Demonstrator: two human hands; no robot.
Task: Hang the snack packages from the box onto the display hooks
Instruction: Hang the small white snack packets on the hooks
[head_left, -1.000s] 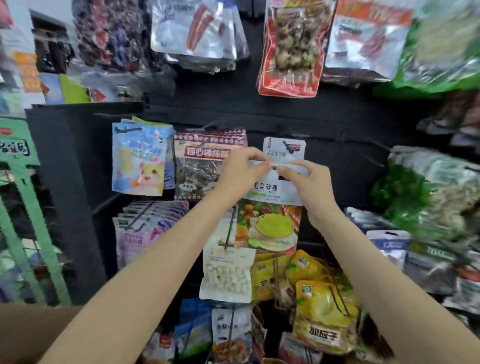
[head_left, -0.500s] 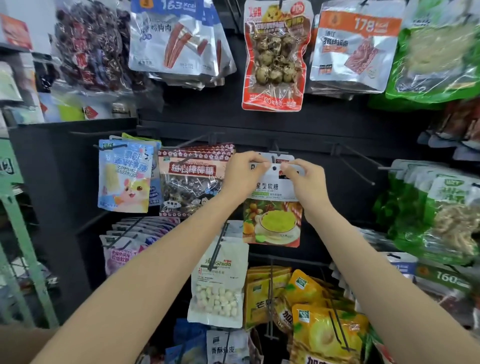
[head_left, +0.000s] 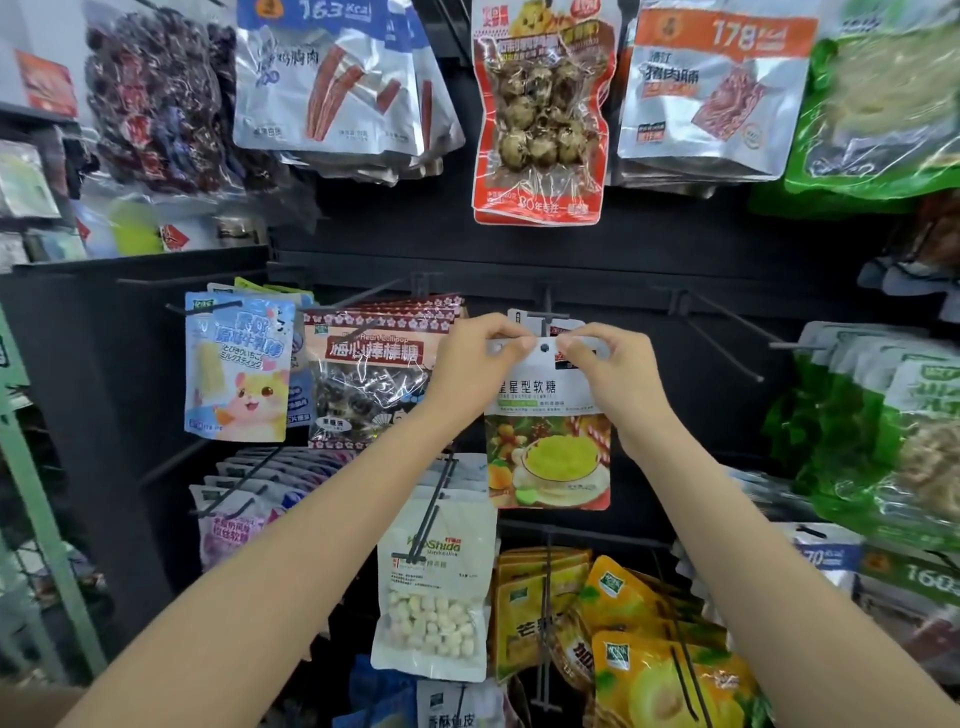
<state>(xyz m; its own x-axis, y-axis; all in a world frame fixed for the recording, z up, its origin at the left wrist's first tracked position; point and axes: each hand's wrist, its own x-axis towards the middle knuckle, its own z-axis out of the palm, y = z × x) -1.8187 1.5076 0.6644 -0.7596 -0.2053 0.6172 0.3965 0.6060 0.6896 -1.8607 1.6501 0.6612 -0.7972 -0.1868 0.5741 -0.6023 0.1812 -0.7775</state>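
A snack package (head_left: 548, 447) with a white top and a picture of a yellow-green cup hangs upright in the middle of the black display wall. My left hand (head_left: 470, 369) pinches its top edge left of the hang hole. My right hand (head_left: 613, 374) pinches the top edge on the right. The hole sits right at the tip of a black display hook (head_left: 546, 317), behind which another package of the same kind shows. The box is hidden from view.
Full hooks surround the spot: lollipop packs (head_left: 371, 374) and a blue hamster pack (head_left: 236, 369) to the left, green packs (head_left: 883, 426) to the right, a red egg pack (head_left: 540, 114) above, white (head_left: 434, 587) and yellow packs (head_left: 623, 623) below. Two bare hooks (head_left: 727, 338) jut out right of my hands.
Both hands have lifted the package up to the hook tip and their thumbs and fingers now sit close on either side of the hang hole. The camera has tilted upward.
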